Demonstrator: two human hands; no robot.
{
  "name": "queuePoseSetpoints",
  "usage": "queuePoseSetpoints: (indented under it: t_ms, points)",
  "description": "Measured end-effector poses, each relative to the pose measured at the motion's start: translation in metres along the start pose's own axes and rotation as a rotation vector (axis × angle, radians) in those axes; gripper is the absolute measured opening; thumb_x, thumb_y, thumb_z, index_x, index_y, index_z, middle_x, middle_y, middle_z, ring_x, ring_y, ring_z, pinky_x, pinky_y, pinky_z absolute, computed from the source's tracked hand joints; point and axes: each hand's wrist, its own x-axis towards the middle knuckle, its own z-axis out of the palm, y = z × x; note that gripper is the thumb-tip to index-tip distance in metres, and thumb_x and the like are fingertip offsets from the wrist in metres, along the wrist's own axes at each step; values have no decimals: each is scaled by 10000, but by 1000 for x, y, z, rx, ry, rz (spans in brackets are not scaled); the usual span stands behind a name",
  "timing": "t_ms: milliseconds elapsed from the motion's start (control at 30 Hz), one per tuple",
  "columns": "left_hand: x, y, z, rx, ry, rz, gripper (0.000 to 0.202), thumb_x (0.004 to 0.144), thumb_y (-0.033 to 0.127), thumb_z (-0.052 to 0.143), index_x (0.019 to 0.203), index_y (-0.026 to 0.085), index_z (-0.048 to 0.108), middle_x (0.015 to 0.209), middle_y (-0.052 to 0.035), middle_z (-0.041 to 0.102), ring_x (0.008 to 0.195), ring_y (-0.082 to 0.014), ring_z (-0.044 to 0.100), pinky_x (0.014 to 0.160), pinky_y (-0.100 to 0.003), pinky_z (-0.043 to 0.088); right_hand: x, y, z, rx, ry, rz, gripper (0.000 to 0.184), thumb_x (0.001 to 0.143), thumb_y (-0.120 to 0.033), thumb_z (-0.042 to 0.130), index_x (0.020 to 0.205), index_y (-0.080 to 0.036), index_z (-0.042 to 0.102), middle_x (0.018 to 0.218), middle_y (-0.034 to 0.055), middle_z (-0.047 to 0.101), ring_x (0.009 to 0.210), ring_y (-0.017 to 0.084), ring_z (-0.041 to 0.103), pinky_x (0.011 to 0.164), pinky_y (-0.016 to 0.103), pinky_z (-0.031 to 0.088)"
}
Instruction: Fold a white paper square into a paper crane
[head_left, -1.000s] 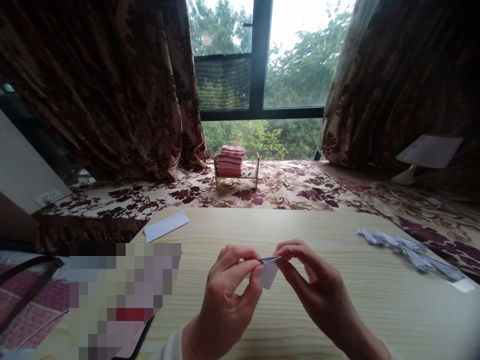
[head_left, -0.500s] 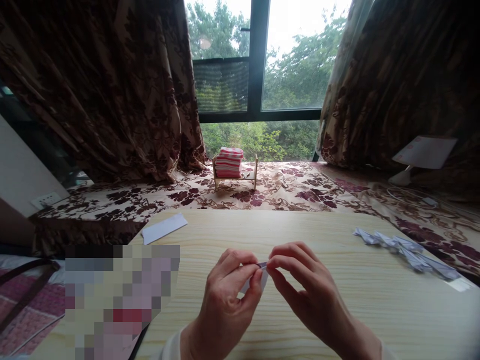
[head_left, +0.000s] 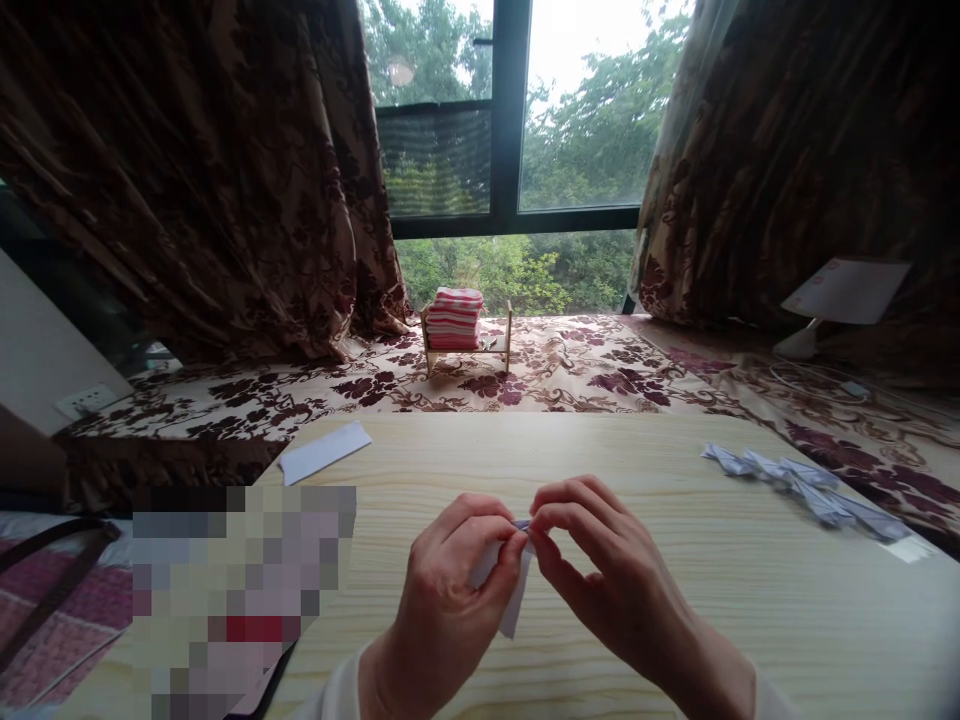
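Observation:
Low over the middle of the wooden table [head_left: 420, 455], my two hands meet at the fingertips around a small piece of white paper [head_left: 513, 612]. My left hand [head_left: 457, 580] pinches the paper between thumb and fingers. My right hand [head_left: 600, 560] pinches its upper edge, where the paper looks folded. A strip of the paper hangs below the left thumb, and the rest is hidden by the fingers. Several folded paper pieces [head_left: 814, 490] lie in an overlapping row at the right. A flat stack of white paper strips [head_left: 325, 452] rests at the table's far left.
A blurred-out object [head_left: 247, 600] covers the left front of the table. Beyond the far edge, a patterned cloth [head_left: 600, 375] bears a small wooden rack [head_left: 508, 335] with folded striped towels [head_left: 454, 320]. A white lamp [head_left: 846, 290] stands at the back right.
More of the paper now hangs down below my left thumb. Both hands stay pinched together in nearly the same place; the whole view has shifted slightly.

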Motion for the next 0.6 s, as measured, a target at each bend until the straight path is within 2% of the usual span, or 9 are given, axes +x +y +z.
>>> queuePoseSetpoints:
  t_ms: [267, 600]
  points:
    - [-2, 2, -1, -41, -17, -45, 147, 810, 25, 583, 791, 170, 601, 822, -30, 646, 764, -115, 632, 713, -199, 514, -2, 1, 0, 15, -23, 5, 167, 853, -47, 530, 874, -213, 528, 843, 45, 613, 767, 173, 534, 657, 316, 479]
    - [-4, 1, -2, -1, 1, -17, 165, 804, 18, 597, 822, 182, 587, 842, -12, 643, 783, -102, 633, 734, -189, 505, -1, -1, 3, 148, 57, 134, 110, 860, -101, 573, 860, -210, 555, 822, 23, 615, 776, 162, 572, 685, 303, 494]
